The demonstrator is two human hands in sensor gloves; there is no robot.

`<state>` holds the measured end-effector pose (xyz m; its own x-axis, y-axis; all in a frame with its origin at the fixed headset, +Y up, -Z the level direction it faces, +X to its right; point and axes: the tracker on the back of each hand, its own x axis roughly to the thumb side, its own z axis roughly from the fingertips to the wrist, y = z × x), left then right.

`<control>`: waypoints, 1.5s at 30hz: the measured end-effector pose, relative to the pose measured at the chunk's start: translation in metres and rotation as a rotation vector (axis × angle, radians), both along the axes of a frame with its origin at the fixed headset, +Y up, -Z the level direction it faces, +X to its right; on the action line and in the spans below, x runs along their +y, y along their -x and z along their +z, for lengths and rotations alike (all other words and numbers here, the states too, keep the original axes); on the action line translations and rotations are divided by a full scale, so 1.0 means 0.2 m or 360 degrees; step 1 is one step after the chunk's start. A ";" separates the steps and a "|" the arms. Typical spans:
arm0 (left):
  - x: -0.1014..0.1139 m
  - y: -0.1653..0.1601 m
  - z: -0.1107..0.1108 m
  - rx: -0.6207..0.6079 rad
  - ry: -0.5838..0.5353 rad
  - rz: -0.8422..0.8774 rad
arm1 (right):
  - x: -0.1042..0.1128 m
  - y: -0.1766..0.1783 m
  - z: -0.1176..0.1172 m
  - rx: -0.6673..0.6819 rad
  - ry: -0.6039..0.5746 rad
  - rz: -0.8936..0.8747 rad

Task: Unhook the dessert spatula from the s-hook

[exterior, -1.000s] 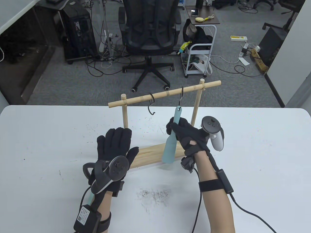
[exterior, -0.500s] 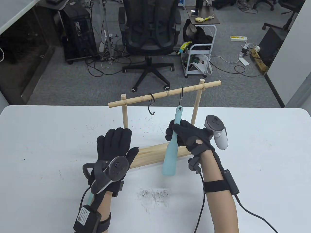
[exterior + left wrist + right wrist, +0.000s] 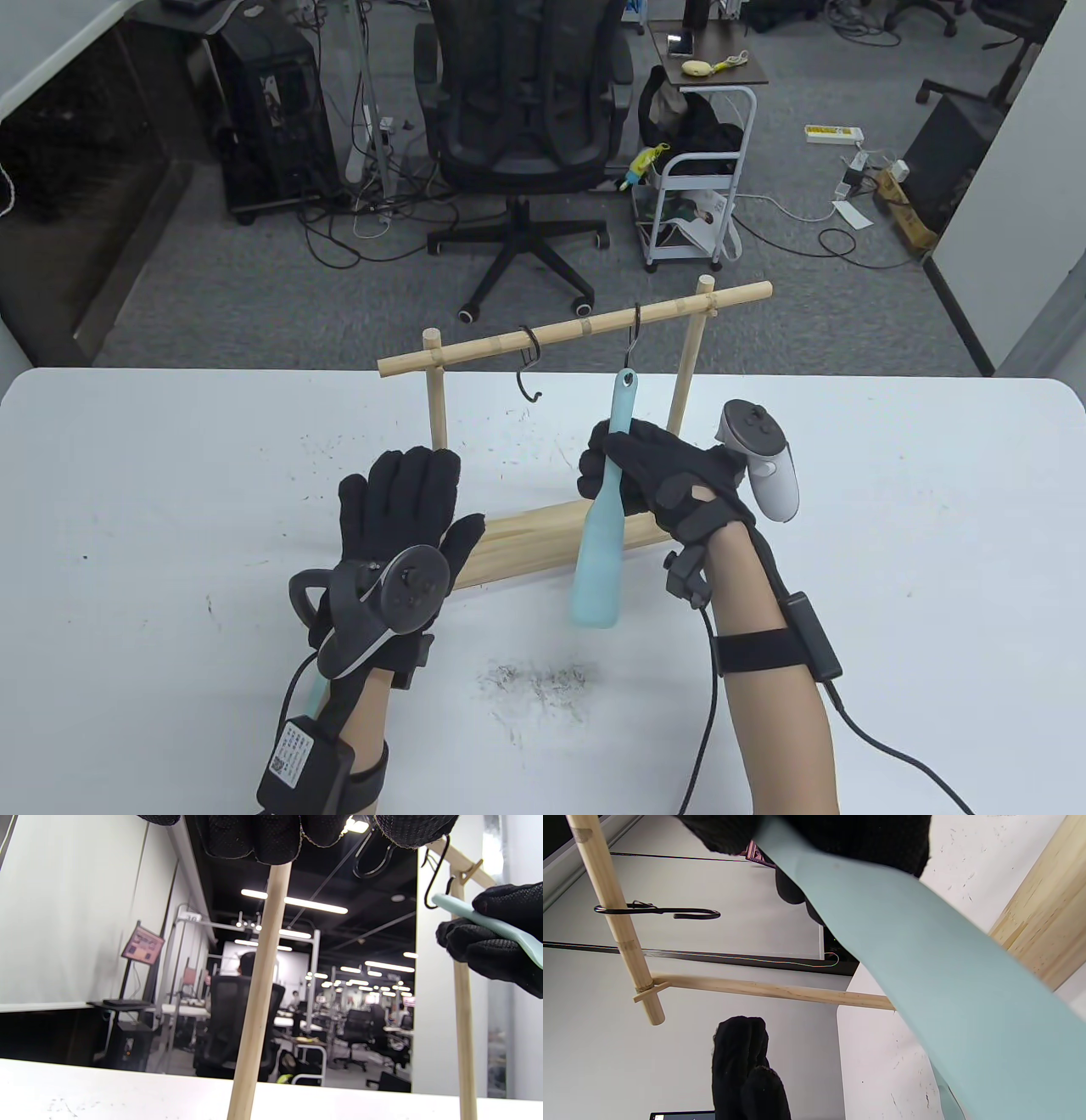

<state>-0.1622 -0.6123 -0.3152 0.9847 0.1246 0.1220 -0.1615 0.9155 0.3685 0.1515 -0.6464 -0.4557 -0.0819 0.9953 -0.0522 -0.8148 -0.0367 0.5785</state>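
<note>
Gripping spatula (image 3: 604, 509) in right hand (image 3: 653, 475), left hand (image 3: 399, 518) flat open, left wrist view shows s-hook (image 3: 435, 878) through handle

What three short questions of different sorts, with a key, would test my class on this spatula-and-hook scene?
1. True or false: the dessert spatula hangs from the right s-hook.
2. Multiple choice: the right hand grips the spatula's (A) hanging hole, (B) handle, (C) blade tip.
3. Fill in: the left hand rests on the rack's wooden ____.

Key: 1 true; the hook passes through the hole at the spatula's top. 2 B. 3 base; its fingers lie flat there, holding nothing. The left s-hook on the rail carries nothing.
</note>
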 end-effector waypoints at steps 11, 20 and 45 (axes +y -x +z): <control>0.00 0.00 0.00 0.0005 -0.0002 -0.0004 | 0.01 0.00 0.00 0.0006 -0.0015 -0.0005; 0.00 0.00 0.00 0.0002 -0.0004 -0.0005 | 0.03 0.00 0.01 0.0012 -0.0034 -0.0026; 0.00 0.00 0.01 -0.0006 -0.0006 -0.0001 | 0.15 -0.15 0.11 -0.0054 -0.0147 0.0086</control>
<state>-0.1619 -0.6118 -0.3139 0.9844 0.1232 0.1260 -0.1619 0.9143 0.3712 0.1810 -0.6166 -0.4335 -0.1353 0.9902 0.0360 -0.8293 -0.1330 0.5427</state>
